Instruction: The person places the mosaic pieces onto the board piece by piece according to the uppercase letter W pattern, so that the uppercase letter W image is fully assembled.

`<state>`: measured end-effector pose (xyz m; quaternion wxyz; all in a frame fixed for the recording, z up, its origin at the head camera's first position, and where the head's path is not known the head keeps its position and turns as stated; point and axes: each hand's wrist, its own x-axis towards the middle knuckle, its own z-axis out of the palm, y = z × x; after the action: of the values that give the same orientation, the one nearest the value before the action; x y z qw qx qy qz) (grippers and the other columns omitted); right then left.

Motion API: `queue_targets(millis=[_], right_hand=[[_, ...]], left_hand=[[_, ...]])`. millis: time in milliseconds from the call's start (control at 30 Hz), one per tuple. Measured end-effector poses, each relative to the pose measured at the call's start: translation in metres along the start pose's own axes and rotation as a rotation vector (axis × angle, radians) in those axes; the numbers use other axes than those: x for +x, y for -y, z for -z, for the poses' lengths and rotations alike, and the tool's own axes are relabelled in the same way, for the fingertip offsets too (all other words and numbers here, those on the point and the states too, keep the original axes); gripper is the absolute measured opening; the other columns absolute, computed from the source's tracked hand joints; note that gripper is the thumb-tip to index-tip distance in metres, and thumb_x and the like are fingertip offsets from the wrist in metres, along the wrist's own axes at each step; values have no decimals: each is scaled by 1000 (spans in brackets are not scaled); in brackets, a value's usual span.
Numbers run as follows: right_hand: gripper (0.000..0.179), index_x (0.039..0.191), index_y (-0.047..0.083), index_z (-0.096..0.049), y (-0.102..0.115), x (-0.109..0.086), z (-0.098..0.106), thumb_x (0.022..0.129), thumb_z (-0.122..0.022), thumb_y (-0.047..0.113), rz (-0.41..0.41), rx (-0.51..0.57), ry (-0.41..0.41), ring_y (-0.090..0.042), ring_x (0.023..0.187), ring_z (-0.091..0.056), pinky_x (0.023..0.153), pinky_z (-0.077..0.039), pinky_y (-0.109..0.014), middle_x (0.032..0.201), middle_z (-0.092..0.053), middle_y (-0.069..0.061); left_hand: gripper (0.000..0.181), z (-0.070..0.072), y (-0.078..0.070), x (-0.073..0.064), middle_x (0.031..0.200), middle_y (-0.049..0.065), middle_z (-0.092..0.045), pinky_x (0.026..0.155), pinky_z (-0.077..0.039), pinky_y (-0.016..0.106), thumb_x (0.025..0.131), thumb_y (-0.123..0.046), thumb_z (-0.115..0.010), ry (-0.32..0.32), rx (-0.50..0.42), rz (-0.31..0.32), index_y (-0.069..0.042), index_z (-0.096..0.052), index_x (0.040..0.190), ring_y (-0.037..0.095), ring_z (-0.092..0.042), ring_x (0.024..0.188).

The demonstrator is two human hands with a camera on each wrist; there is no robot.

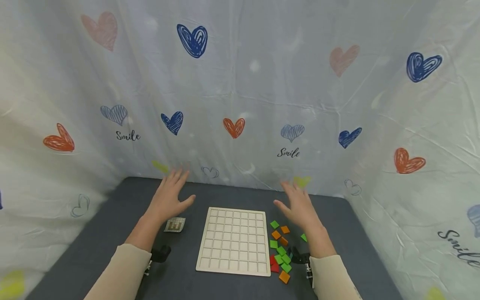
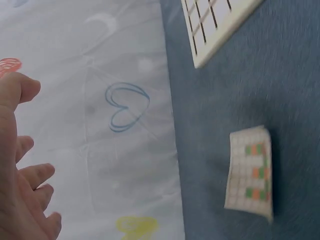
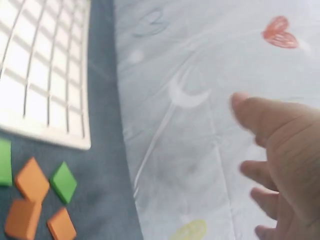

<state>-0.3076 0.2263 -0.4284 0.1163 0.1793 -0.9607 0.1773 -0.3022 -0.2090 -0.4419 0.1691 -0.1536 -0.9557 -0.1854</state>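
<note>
Both hands are held up over the table and hold nothing. My left hand (image 1: 170, 198), fingers spread, is above and beyond a small pattern card (image 1: 174, 224) printed with a grid and coloured squares. In the left wrist view the card (image 2: 250, 172) looks slightly curled. My right hand (image 1: 298, 205) reaches forward with its thumb out, beside a loose group of small square tiles. Among these are a green tile (image 1: 281, 251), an orange tile (image 1: 284, 277) and a red tile (image 1: 275, 268). Between the hands lies a pale gridded board (image 1: 234, 241), its cells bare.
The dark table (image 1: 112, 233) ends at a white curtain (image 1: 240, 83) printed with hearts, which hangs behind and along both sides. A green tile (image 1: 303, 237) lies apart, near the right forearm. Wrist-worn black devices (image 1: 161, 253) sit under the forearms.
</note>
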Motion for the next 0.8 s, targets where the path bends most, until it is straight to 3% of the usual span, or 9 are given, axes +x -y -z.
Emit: queue_targets(millis=[200,400,600,800], right_hand=[[54,146,7,-57,4,-16,-8,100,-67,34,-142,134,58,-37,123,-59,99,-46,-57,135,-63,-14],[46,140,7,-64,1,-32,-26,99,-70,29,-206,219,49,-35,114,-62,94,-49,-56,119,-67,-9],[41,132,3,-69,-2,-44,-46,96,-74,22,-255,266,7,-29,100,-65,85,-53,-50,105,-68,-5],[36,125,-2,-72,-11,-42,-65,94,-75,17,-254,217,6,-16,73,-51,65,-44,-36,86,-57,0]], left_hand=[[85,-12,-10,-22,165,23,-24,114,-23,67,96,-41,-69,-1,-119,40,-7,-28,163,45,-18,152],[81,-33,-22,-49,161,21,-33,107,-32,69,97,-38,-71,-27,-234,121,-12,-32,163,44,-32,146],[75,-59,-25,-74,151,21,-48,101,-39,69,94,-25,-76,-47,-330,116,-11,-41,159,44,-47,136],[71,-79,-20,-76,134,9,-61,93,-49,56,93,-20,-76,19,-414,123,-15,-45,157,33,-61,117]])
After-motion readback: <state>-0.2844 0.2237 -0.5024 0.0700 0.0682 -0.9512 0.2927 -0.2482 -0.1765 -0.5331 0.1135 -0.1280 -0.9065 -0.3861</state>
